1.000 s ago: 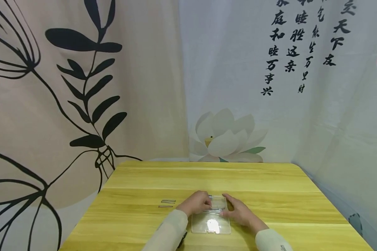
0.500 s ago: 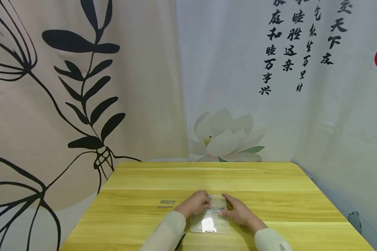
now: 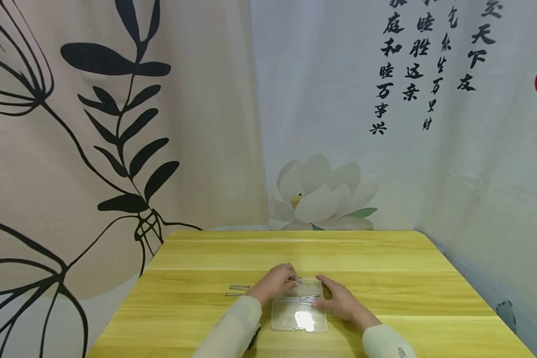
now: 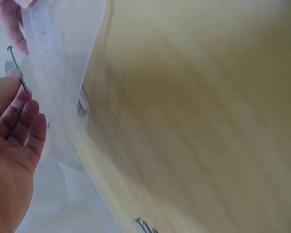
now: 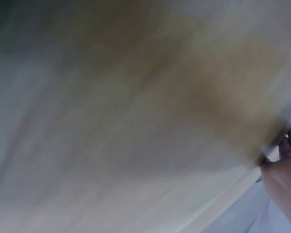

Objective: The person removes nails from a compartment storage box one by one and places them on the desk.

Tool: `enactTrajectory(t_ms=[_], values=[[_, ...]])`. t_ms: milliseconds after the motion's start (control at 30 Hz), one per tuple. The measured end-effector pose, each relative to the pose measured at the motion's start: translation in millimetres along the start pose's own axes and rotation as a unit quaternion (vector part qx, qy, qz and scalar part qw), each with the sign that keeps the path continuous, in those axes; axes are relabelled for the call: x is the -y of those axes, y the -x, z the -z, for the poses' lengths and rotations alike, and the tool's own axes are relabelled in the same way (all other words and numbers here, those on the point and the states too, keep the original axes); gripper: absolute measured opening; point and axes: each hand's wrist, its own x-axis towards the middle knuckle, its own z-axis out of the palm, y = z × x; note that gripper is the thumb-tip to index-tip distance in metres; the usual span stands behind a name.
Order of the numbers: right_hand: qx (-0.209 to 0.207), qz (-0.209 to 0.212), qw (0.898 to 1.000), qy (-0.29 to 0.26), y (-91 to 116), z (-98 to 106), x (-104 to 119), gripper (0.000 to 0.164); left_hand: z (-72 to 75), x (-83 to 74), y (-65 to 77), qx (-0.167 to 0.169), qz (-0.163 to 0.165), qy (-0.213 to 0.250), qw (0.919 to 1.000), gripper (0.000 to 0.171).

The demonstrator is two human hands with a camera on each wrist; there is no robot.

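Note:
A clear plastic box (image 3: 299,318) with its lid open lies on the table. Several nails (image 3: 309,297) lie near its middle seam. My left hand (image 3: 277,282) is over the box's far left corner. In the left wrist view, its thumb and fingers pinch a single nail (image 4: 18,70), raised beside the clear plastic wall. Another nail (image 4: 81,108) shows through the plastic. On the box's right side, my right hand (image 3: 342,302) holds the edge between spread thumb and fingers. The right wrist view is blurred and catches only part of that hand (image 5: 286,174).
Left of the box, a few loose nails (image 3: 239,287) lie on the yellow wooden table (image 3: 197,318). A dark object (image 3: 254,338) is partly hidden by the left sleeve. Behind the table's far edge hangs a printed cloth (image 3: 219,124).
My left hand has lifted from the nails in the box and shifted slightly away toward its far left corner. The right hand and the box stay in place.

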Motion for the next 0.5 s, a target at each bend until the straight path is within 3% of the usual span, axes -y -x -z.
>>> enactTrajectory(t_ms=[200, 500], values=[[0.0, -0.002, 1.0, -0.001, 1, 0, 2, 0.084, 12.7, 3.9, 6.4, 0.008, 0.063, 0.065, 0.9959, 0.012], [-0.002, -0.009, 1.0, -0.001, 3, 0, 5, 0.084, 35.0, 18.8, 15.3, 0.008, 0.07, 0.064, 0.9954, 0.014]])
